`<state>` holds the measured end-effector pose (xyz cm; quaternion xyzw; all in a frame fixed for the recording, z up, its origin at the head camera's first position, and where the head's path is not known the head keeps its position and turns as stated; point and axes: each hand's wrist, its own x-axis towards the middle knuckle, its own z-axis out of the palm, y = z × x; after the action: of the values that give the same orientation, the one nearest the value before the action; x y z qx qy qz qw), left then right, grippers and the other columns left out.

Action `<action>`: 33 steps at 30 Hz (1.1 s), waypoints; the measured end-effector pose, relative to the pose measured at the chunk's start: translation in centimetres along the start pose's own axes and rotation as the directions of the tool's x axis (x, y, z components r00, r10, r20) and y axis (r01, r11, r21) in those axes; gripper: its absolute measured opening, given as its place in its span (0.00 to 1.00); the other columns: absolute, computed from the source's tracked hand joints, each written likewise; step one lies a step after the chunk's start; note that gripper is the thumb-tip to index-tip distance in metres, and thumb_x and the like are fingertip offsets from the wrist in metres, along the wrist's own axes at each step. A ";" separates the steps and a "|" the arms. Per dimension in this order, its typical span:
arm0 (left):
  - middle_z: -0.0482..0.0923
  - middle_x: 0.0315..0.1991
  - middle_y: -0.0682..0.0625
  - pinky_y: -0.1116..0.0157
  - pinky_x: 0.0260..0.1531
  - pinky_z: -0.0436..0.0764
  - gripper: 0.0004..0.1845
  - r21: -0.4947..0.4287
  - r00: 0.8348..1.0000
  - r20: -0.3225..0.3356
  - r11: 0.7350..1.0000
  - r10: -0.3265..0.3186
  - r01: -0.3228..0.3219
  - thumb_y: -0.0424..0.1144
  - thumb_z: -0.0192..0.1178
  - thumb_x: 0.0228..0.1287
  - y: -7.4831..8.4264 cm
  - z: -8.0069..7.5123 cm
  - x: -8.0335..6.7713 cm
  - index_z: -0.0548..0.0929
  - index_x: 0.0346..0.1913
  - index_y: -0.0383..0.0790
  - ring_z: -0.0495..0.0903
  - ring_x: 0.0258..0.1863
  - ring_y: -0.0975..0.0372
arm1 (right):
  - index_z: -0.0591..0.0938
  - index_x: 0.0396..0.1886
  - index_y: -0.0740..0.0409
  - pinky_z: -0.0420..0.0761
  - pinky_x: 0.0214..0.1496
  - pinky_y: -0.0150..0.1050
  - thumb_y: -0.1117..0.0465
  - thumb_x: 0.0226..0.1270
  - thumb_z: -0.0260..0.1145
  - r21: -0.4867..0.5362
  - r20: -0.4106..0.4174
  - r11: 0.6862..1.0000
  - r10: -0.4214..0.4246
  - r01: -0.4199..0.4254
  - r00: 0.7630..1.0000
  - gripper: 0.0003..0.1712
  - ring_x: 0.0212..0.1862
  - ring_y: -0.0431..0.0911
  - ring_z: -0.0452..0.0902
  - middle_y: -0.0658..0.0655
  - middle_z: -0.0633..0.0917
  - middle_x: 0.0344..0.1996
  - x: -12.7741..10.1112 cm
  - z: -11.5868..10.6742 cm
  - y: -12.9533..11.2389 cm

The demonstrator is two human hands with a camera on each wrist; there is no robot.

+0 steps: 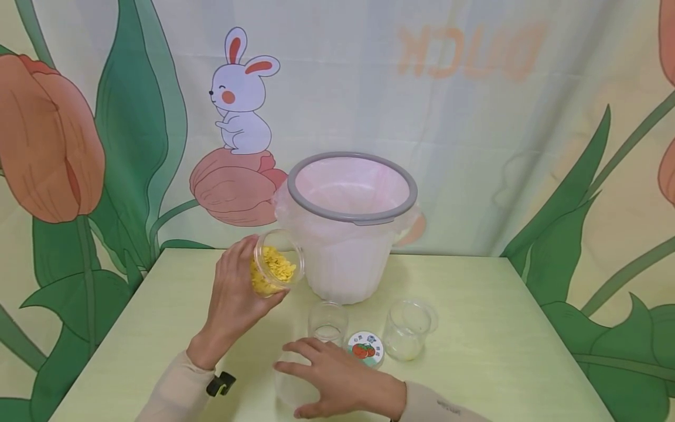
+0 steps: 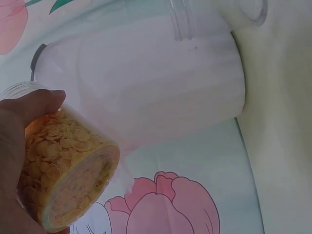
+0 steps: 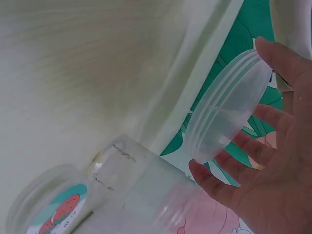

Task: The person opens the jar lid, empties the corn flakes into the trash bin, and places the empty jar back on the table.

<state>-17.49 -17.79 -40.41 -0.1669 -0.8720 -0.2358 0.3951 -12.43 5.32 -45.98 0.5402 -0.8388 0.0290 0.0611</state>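
Yellow flakes half fill the clear plastic jar (image 1: pixel 276 269) that the left hand (image 1: pixel 235 296) grips round its side, lifted off the tabletop (image 1: pixel 158 328) and tipped with its open mouth turned toward the lined bin (image 1: pixel 350 225) just beside it, a tilt that seems meant to keep the flakes near the rim. The left wrist view looks at the jar's base (image 2: pixel 73 187) and shows the thumb over the wall, which the head view hides. Lower down, the right hand (image 1: pixel 337 378) rests over an empty clear jar (image 1: pixel 292 387) near the front edge; from the head its fingers look spread and flat, but the right wrist view shows them loosely curled about the jar's threaded open mouth (image 3: pixel 229 107), steadying it. Just beyond the fingers stand a small empty jar (image 1: pixel 328 322), a round lid (image 1: pixel 366 347) with a fruit label lying flat, and another clear jar (image 1: pixel 407 329) with a pale film at its bottom.
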 end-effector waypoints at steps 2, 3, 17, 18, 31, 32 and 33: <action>0.67 0.65 0.39 0.43 0.61 0.68 0.64 0.005 1.000 0.003 1.000 -0.003 0.003 0.46 0.85 0.28 -0.2 0.0 0.0 0.59 0.73 0.40 0.66 0.64 0.46 | 0.63 0.74 0.36 0.77 0.63 0.42 0.30 0.58 0.65 -0.001 0.023 1.000 0.003 -0.003 1.000 0.46 0.71 0.46 0.64 0.49 0.65 0.72 0.2 0.4 0.0; 0.67 0.66 0.39 0.42 0.61 0.68 0.64 0.009 1.000 0.005 1.000 -0.006 0.006 0.46 0.85 0.27 -0.2 0.0 -0.1 0.59 0.73 0.40 0.66 0.64 0.46 | 0.63 0.74 0.35 0.77 0.63 0.42 0.30 0.58 0.65 0.000 0.034 1.000 0.005 -0.005 0.999 0.46 0.71 0.46 0.64 0.49 0.65 0.72 0.3 0.6 0.0; 0.66 0.66 0.39 0.41 0.63 0.67 0.64 0.034 0.999 0.025 0.999 -0.036 0.035 0.46 0.84 0.28 -1.0 0.0 -0.4 0.58 0.73 0.40 0.65 0.65 0.47 | 0.61 0.74 0.32 0.77 0.62 0.43 0.30 0.59 0.64 0.033 0.131 0.999 0.008 -0.012 0.991 0.45 0.71 0.46 0.64 0.47 0.65 0.73 1.1 3.7 0.0; 0.66 0.66 0.39 0.41 0.63 0.67 0.64 0.035 0.999 0.027 0.999 -0.039 0.038 0.46 0.84 0.28 -1.1 -0.1 -0.4 0.58 0.73 0.40 0.65 0.65 0.47 | 0.61 0.74 0.32 0.77 0.62 0.43 0.30 0.59 0.63 0.031 0.134 0.999 0.003 -0.007 0.991 0.45 0.71 0.46 0.64 0.47 0.65 0.73 1.2 3.8 0.1; 0.66 0.66 0.39 0.41 0.64 0.66 0.64 0.034 0.998 0.037 0.998 -0.050 0.049 0.46 0.84 0.28 -1.3 -0.1 -0.7 0.58 0.73 0.40 0.65 0.65 0.46 | 0.62 0.74 0.32 0.78 0.61 0.45 0.30 0.59 0.63 0.010 0.164 1.000 0.003 -0.005 0.986 0.44 0.71 0.46 0.65 0.47 0.66 0.73 2.5 5.3 0.1; 0.66 0.66 0.39 0.41 0.64 0.66 0.64 0.034 0.998 0.039 0.998 -0.052 0.050 0.46 0.84 0.28 -1.3 -0.1 -0.8 0.58 0.73 0.40 0.65 0.65 0.46 | 0.63 0.73 0.31 0.78 0.61 0.45 0.29 0.59 0.63 0.010 0.168 1.000 0.009 -0.010 0.986 0.43 0.71 0.46 0.65 0.47 0.66 0.73 2.6 5.4 0.2; 0.66 0.66 0.39 0.41 0.64 0.66 0.64 0.035 0.998 0.039 0.998 -0.053 0.052 0.46 0.84 0.28 -1.3 -0.1 -0.8 0.59 0.73 0.40 0.65 0.65 0.46 | 0.63 0.73 0.31 0.78 0.61 0.45 0.29 0.59 0.63 0.010 0.173 1.000 0.014 -0.015 0.985 0.43 0.71 0.46 0.65 0.47 0.66 0.73 2.7 5.4 0.2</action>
<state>-17.55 -19.02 -41.32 -0.1420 -0.8877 -0.2279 0.3740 -14.10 2.39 -51.02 0.5349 -0.8447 -0.0129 -0.0151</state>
